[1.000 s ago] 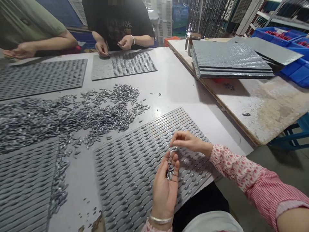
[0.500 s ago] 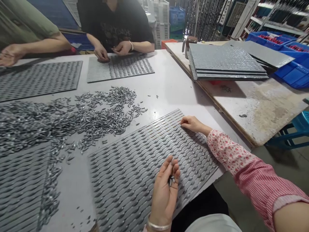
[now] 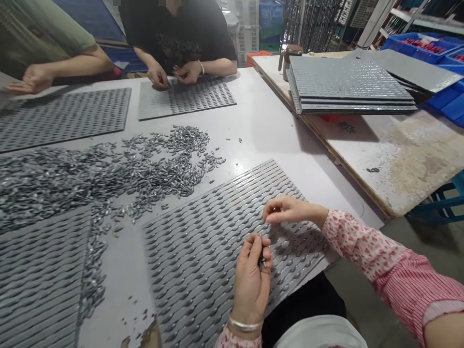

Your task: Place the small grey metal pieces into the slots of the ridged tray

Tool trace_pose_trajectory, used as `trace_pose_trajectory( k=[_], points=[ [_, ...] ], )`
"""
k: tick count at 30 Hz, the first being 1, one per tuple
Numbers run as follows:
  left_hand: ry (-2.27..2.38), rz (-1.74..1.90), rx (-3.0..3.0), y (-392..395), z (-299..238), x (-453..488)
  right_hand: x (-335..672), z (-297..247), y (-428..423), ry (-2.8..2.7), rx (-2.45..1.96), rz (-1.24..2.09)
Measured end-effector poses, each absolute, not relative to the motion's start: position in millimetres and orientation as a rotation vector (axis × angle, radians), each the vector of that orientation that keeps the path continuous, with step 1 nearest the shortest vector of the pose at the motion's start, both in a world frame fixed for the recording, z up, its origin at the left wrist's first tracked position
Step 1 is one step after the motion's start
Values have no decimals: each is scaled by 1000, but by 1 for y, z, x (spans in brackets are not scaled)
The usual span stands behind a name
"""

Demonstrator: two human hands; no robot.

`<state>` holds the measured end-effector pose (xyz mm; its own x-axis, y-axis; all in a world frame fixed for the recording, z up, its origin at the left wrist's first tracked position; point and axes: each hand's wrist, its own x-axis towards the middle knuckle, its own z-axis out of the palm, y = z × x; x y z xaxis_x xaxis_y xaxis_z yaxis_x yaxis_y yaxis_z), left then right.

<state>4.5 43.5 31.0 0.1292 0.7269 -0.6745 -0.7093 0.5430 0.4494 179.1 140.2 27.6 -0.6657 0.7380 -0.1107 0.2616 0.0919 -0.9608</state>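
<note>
A grey ridged board (image 3: 188,251) lies in front of me, its grooves filled over most of its area with small spindle-shaped metal pieces; the grooves at the far right corner are bare. My left hand (image 3: 253,275), palm up above the board's near part, is closed around a few of these metal pieces (image 3: 261,262). Just beyond it, my right hand (image 3: 290,210) hovers over the board, fingers loosely bent and the thumb slightly apart. Nothing shows between its fingers. The two hands are close but not touching.
A heap of loose metal pieces (image 3: 145,169) spreads over the white table at left. Another ridged board (image 3: 39,270) lies near left. Two co-workers' hands (image 3: 186,72) are over boards across the table. Stacked boards (image 3: 348,84) and a brown-lidded mug (image 3: 292,53) stand on the side table.
My right hand has left the board's far right part and come back toward my left hand. My left hand's fingers have curled in more around the pieces. The view has shifted slightly.
</note>
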Motion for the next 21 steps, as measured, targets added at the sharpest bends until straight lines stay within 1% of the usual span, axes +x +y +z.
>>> trace_pose_trajectory(
  k=[1, 3, 7, 9, 12, 17, 21],
  points=[
    [1013, 1047, 44, 44, 31, 5, 172, 32, 131, -1934, -903, 1715],
    [1038, 1056, 90, 45, 32, 6, 161, 36, 119, -1782, -835, 1845],
    [1041, 1081, 49, 47, 36, 5, 155, 31, 120, -1494, -819, 1893],
    [1030, 1077, -13, 47, 38, 2, 164, 25, 132, -1364, -885, 1793],
    [1024, 1032, -44, 46, 38, -2, 190, 15, 158, -1236, -1083, 1483],
    [955, 987, -98, 43, 34, -4, 237, -2, 192, -1530, -1473, 1000],
    [1039, 989, -87, 45, 35, -3, 256, -10, 201, -1597, -1595, 866]
  ],
)
